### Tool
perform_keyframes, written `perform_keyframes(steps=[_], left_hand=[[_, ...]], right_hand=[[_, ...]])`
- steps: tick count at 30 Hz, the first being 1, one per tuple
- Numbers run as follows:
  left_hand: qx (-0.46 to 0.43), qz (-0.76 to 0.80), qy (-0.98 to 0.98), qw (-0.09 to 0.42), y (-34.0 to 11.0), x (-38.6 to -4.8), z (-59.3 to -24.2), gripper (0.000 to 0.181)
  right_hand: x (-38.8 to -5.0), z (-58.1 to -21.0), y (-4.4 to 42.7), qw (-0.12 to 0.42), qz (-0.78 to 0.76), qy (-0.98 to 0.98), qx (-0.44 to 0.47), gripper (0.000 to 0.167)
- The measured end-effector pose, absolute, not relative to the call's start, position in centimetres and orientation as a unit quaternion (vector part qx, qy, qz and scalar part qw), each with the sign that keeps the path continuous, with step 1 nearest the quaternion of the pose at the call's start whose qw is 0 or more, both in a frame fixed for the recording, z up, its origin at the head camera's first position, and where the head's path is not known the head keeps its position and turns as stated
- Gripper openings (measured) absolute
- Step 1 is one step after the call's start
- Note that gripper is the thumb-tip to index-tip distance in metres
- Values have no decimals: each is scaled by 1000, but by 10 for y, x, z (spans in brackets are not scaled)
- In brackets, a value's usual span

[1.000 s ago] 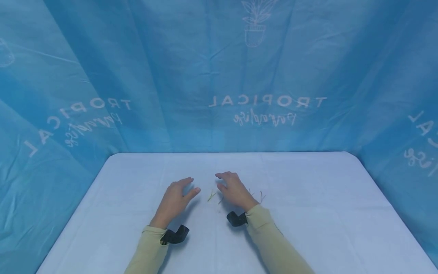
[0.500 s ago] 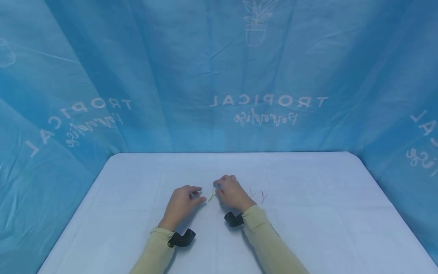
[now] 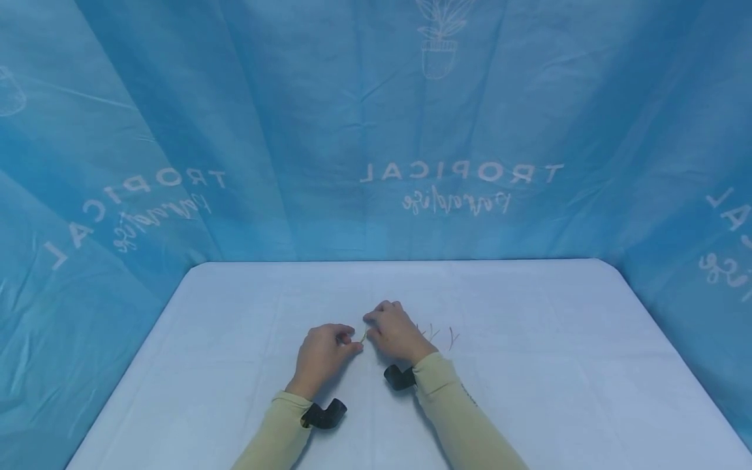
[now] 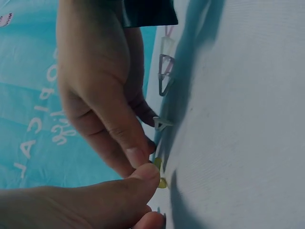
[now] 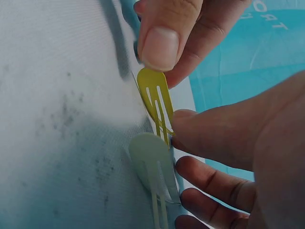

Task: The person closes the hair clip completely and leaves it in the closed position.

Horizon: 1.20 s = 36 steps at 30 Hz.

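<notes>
My left hand (image 3: 322, 359) pinches the rounded end of a yellow snap hair clip (image 5: 155, 93), seen best in the right wrist view. From the other side, my right hand (image 3: 396, 333) has its thumb against the clip's narrow end, index finger close behind it; that finger's contact is partly hidden. The clip's small prong stands apart from its frame. A pale green hair clip (image 5: 147, 152) lies by the right hand's lower fingers. In the left wrist view the yellow clip is mostly covered by fingertips.
More opened hair clips (image 3: 452, 338) stand in a row on the white tabletop (image 3: 558, 365), to the right of my right hand. A blue printed curtain (image 3: 329, 130) surrounds the table behind and at both sides. Black camera mounts (image 3: 325, 414) sit at the wrists.
My left hand has moved right to the yellow clip and its fingers have closed on it. The right hand has shifted slightly left, its fingers drawing in at the clip.
</notes>
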<state>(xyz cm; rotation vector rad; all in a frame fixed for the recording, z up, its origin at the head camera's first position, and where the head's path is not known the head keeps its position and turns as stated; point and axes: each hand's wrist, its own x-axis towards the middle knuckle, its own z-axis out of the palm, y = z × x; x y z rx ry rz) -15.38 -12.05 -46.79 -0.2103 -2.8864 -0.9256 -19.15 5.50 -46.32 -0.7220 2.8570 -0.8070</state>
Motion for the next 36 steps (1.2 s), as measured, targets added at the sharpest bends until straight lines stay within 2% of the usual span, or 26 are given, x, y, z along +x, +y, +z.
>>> perform_keyframes(steps=[11, 28, 36], left_hand=[[-39, -290, -955, 47, -118, -153, -471, 17], [-55, -279, -955, 79, -114, -154, -476, 9], [-37, -274, -957, 84, -112, -154, -476, 9]], right_hand=[[-189, -463, 54, 41, -274, 931, -236, 29], [-190, -464, 55, 33, -267, 934, -236, 27], [-189, -464, 56, 43, -285, 930, -227, 26]])
